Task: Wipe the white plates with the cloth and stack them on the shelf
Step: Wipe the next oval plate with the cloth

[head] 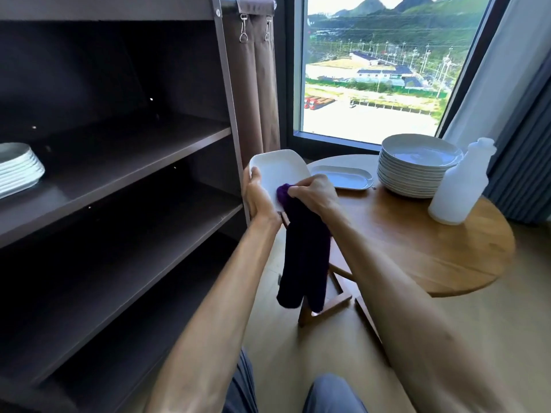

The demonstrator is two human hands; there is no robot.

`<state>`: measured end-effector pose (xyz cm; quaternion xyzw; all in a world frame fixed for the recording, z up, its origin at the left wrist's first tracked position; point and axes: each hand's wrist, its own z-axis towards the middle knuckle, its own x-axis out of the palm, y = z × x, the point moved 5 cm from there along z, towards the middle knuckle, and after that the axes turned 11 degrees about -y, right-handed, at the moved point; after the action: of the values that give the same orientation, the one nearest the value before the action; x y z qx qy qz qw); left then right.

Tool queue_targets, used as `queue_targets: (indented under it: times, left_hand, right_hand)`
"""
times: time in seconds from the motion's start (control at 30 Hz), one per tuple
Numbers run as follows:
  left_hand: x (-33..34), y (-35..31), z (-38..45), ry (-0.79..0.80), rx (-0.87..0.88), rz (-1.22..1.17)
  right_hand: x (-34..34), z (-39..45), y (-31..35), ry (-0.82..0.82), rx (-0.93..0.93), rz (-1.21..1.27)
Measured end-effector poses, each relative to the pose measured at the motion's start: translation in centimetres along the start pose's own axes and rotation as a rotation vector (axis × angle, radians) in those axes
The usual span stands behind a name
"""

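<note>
My left hand [258, 194] grips a white plate's [280, 171] edge, tilted up. My right hand [313, 194] clutches the purple cloth [301, 257] against it, tail hanging. Right: tabletop [417, 242] carrying a plate stack [417, 168]. Left: shelf [125, 162] holding stacked plates [18, 169].

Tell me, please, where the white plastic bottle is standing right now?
In the head view, the white plastic bottle stands upright on the round wooden table, at its right side, next to the tall stack of round plates near the window.
</note>
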<state>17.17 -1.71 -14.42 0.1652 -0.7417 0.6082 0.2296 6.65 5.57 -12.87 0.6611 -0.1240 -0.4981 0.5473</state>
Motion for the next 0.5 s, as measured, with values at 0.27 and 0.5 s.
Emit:
queue_targets:
  times: [0.27,0.5]
  left_hand:
    - [0.0,0.3,-1.5,0.162,0.125,0.263]
    - [0.0,0.0,-2.8,0.230,0.229,0.349]
  right_hand:
    - [-2.6,3.3,-3.6,-0.414,0.081,-0.069]
    - [-2.4,3.4,-1.0,-0.542,-0.025,0.146]
